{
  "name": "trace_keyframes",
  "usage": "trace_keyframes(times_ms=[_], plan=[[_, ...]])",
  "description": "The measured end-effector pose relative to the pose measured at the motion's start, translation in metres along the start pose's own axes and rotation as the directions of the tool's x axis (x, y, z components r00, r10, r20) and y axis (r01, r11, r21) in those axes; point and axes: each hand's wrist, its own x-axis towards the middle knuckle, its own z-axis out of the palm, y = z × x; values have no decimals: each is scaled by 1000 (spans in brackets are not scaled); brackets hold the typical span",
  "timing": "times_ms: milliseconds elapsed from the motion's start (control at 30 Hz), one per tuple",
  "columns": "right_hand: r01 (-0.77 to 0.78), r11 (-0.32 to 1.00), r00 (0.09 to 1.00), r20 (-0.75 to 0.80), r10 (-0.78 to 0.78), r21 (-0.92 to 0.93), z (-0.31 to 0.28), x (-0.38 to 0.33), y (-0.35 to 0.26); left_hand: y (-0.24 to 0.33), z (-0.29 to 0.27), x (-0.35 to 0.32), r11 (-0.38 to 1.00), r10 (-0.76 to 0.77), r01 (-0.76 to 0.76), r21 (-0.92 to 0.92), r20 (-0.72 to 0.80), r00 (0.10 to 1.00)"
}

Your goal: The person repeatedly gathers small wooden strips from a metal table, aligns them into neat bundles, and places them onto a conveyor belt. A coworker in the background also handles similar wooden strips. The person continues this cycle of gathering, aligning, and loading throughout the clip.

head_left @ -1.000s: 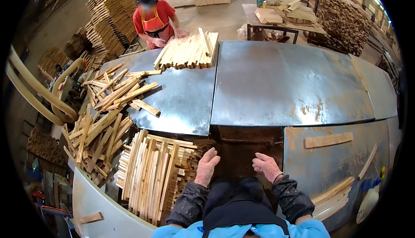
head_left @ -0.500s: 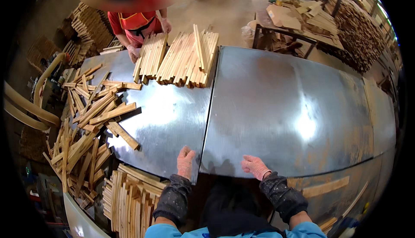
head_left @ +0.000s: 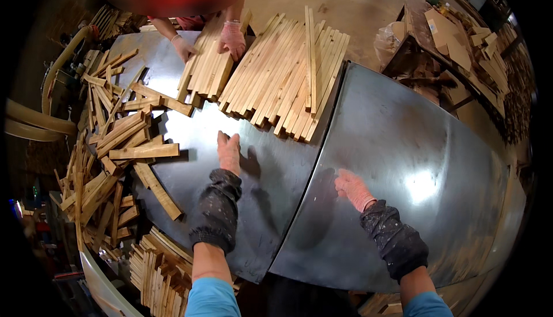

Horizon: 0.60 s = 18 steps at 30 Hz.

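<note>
Metal tabletop (head_left: 391,138), shiny; wood-strip row (head_left: 273,78) atop, 12 o'clock. L hand (head_left: 228,154), at row's 7 o'clock, & R hand (head_left: 353,189), approx. 5 o'clock, hover empty, loosely curled.

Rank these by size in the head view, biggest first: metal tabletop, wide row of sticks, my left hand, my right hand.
1. Metal tabletop
2. Wide row of sticks
3. Left hand and right hand, unranked: they look alike.

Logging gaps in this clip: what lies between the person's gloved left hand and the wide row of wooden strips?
In the head view, only the shiny metal tabletop shows between the gloved left hand and the wide row of wooden strips.
</note>
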Motion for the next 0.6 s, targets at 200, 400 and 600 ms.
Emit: trace_keyframes(times_ms=[200,400,600], plan=[[186,979,981,30,-189,83,19,73,-67,23,25,81,992,35,-42,-121,-55,998],[309,943,948,-115,-296,122,35,119,-112,33,34,80,999,42,-41,3,-105,994],[436,886,857,-230,-462,-156,24,137,-151,40,25,39,823,-13,19,568,-15,1000]])
